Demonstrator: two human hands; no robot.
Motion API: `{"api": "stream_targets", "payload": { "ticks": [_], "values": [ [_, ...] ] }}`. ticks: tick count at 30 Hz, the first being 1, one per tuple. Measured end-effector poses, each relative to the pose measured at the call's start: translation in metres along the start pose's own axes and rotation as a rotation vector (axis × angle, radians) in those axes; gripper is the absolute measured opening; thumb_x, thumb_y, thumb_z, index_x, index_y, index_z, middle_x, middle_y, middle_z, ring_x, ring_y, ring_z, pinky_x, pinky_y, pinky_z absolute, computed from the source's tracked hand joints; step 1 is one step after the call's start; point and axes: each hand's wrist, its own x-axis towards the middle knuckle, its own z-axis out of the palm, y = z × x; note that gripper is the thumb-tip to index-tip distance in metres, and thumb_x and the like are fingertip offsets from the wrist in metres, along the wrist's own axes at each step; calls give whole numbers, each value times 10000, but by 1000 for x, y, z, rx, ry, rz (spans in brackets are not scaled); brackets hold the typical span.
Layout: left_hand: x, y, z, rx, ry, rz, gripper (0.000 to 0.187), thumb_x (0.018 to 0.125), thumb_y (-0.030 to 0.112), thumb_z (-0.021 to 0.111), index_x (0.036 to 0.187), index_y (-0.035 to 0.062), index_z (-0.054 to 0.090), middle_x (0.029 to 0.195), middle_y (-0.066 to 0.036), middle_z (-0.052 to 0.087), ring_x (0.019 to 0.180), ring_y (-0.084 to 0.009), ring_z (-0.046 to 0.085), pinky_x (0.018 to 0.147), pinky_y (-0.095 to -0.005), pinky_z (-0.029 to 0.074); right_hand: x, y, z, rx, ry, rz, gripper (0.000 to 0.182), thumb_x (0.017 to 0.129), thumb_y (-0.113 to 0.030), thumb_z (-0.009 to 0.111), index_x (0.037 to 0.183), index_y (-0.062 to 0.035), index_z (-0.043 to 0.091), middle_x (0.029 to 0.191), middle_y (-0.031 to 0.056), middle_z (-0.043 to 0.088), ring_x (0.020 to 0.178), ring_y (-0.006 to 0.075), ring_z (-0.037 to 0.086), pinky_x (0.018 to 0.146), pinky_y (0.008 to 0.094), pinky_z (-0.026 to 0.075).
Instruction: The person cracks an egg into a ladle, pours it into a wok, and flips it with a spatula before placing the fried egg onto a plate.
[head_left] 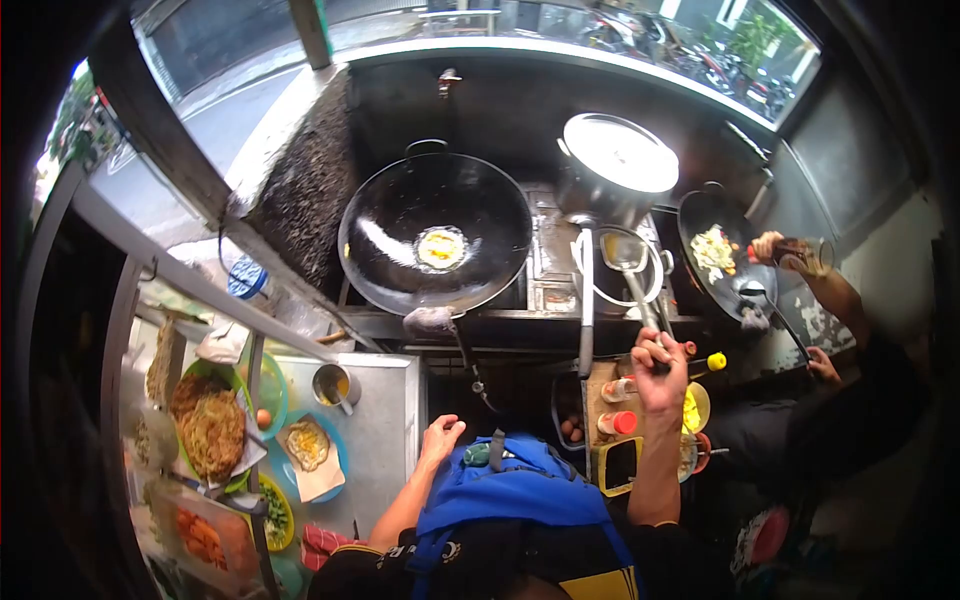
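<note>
Cooking equipment comprises 2 woks (385, 245), 1 lidded pot (620, 152), 1 metal mug (330, 378) and 1 long-handled utensil (638, 288) in the wearer's right hand (660, 365). Food and containers include 2 fried eggs (440, 248), 1 whole egg (263, 418) in a bowl (272, 385), 1 blue plate (334, 478), 2 red-capped shakers (616, 423) and 1 yellow-capped bottle (716, 361). Visible hands total 4: 2 are the wearer's and 2 a co-worker's (835, 380).

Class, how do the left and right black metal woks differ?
The left black metal wok looks wider; the right black metal wok looks smaller. The left wok holds one egg; the right wok holds pale chopped food. No utensil is in the left wok; a black-handled ladle dips into the right wok. Both are round, dark and open.
</note>
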Motion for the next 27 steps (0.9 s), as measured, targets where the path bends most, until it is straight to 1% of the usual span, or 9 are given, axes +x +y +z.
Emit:
{"api": "stream_targets", "payload": {
  "ticks": [1,3,8,11,15,16,21,23,27],
  "values": [
    [-6,1,-4,-5,20,-13,510,868,365,706,1218,2,634,1127,-166,692,1032,-238,667,908,-351,517,-8,3,6,-62,-12,-21,137,1007,-133,466,980,0,452,727,-9,460,511,39,437,546,247,320],
    [-15,4,-11,68,-95,-18,507,854,415,709,1187,35,666,1100,-160,706,1006,-240,677,889,-351,524,-20,7,13,-127,-50,-24,150,1025,-143,439,1016,6,432,924,60,518,516,31,429,546,255,329],
    [-34,22,-18,59,-118,-52,476,859,408,709,1168,47,679,1090,-133,712,1019,-222,670,906,-341,515,-34,26,32,-267,-93,88,181,1036,-176,412,1021,3,435,932,54,516,505,34,424,543,255,328],
    [-38,22,-16,1,-67,-33,465,859,395,713,1166,47,680,1096,-134,710,1025,-222,668,918,-341,509,-23,41,26,-160,-69,281,157,1024,-147,409,1107,-16,430,949,52,518,504,19,436,535,233,337],
    [-46,24,-20,-33,-63,-25,473,864,371,714,1196,38,661,1124,-145,699,1063,-234,658,941,-347,503,3,77,14,-158,-41,494,130,1024,-152,419,1052,-28,447,902,33,524,489,8,419,533,235,325],
    [-47,23,-21,-48,-69,-25,484,866,365,713,1211,32,651,1137,-150,694,1080,-241,654,949,-350,501,14,84,4,-160,-64,567,168,1019,-152,429,1118,-18,455,902,30,526,495,4,415,541,235,333],
    [-58,8,-27,-92,-3,-28,485,873,368,713,1215,30,648,1105,-125,700,1034,-208,656,922,-332,503,23,111,-12,-912,-145,429,429,980,-137,465,1398,-75,389,907,17,542,502,25,419,516,226,370],
    [-60,1,-28,-111,27,-32,485,874,368,711,1215,29,648,1106,-125,700,1031,-207,658,918,-331,505,20,115,-22,-1299,-158,263,604,942,-108,509,1498,-60,279,870,12,523,514,56,434,471,213,371],
    [-67,6,-29,-84,30,-39,484,880,370,704,1216,25,647,1103,-121,702,1018,-203,659,909,-326,509,26,108,-34,-1570,-256,134,669,930,-120,535,1526,-49,239,831,-6,502,526,54,432,464,203,371]
  ]
}}
